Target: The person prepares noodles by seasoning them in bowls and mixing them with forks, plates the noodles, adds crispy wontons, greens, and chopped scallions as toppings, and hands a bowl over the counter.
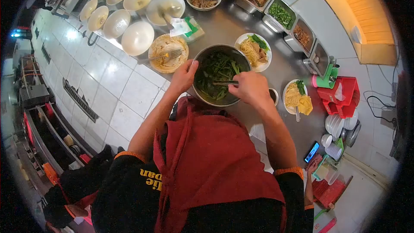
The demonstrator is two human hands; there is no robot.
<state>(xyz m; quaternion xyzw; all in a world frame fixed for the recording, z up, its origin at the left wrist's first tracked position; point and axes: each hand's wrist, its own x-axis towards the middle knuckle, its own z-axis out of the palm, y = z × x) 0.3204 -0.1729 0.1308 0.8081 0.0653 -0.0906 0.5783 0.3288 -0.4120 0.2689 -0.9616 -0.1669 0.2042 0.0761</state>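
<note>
A steel bowl (199, 92) of dark leafy greens (211, 71) stands before me at the counter's near edge. My left hand (184, 77) is closed on its left rim, thumb at the top. Over the right rim, my right hand (251, 87) grips a pair of thin dark chopsticks (225, 82), whose tips reach into the greens. Just beyond my right hand is a plate of noodles (250, 51) with greens and meat pieces. A sauce-smeared bowl (166, 68) with a fork (166, 56) in it sits past my left hand.
Several pale bowls (138, 39) stand at the back left. Metal trays of toppings (280, 15) line the back right. Another noodle plate (294, 92) with a spoon lies right, near a red plastic rack (340, 97). Another person's hand (314, 163) holds a phone (311, 152) at lower right.
</note>
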